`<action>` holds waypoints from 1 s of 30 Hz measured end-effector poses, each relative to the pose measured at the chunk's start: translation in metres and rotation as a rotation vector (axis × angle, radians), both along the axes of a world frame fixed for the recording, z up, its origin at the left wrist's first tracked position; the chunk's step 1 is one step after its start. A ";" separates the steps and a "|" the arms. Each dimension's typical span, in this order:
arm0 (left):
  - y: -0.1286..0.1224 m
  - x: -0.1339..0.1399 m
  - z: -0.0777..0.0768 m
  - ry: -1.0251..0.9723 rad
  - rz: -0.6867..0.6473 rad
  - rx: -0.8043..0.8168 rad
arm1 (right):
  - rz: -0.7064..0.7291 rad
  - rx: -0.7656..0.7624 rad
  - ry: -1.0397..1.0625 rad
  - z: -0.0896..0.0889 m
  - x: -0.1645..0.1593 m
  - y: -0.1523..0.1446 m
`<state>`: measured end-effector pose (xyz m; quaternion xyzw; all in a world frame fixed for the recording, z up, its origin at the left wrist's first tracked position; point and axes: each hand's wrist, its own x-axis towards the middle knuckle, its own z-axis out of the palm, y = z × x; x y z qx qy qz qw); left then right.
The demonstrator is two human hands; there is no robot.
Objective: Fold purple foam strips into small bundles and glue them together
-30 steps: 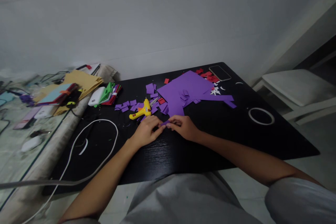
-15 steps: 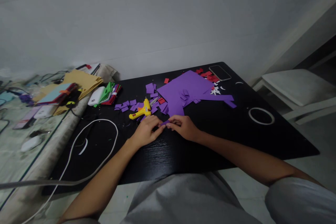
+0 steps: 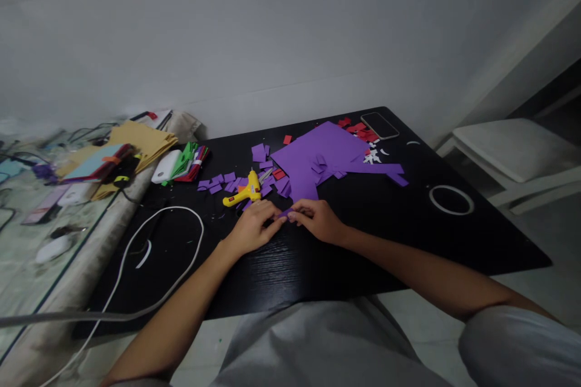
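A small purple paper piece (image 3: 285, 213) is pinched between my two hands, low over the black table (image 3: 363, 242). My left hand (image 3: 256, 224) grips its left end with thumb and fingers. At the other end, my right hand (image 3: 320, 219) has its fingertips closed on it. Just beyond my left hand lies a yellow hot glue gun (image 3: 245, 191) among cut purple pieces (image 3: 216, 181). A large purple sheet (image 3: 322, 148) lies past my right hand, with a few small pieces and a strip on it.
Red scraps (image 3: 361, 130), white scraps (image 3: 373, 155) and a phone (image 3: 380, 125) lie at the far right. A roll of tape or ring (image 3: 451, 200) is to the right. A white cable (image 3: 200, 236) loops on the left, near folded coloured sheets (image 3: 186, 163). A white chair (image 3: 512, 151) stands beyond.
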<state>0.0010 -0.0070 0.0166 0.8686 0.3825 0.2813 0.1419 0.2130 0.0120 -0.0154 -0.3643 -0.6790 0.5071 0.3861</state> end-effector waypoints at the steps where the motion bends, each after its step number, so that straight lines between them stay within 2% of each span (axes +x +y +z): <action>1: 0.000 0.000 0.000 -0.004 0.000 0.000 | 0.001 0.005 -0.002 0.000 0.000 0.000; 22: -0.001 0.001 -0.001 -0.005 0.026 -0.035 | -0.011 0.062 -0.010 0.000 0.001 0.001; 30: 0.000 0.001 -0.001 -0.019 0.023 -0.017 | -0.023 0.010 -0.003 0.000 -0.001 0.000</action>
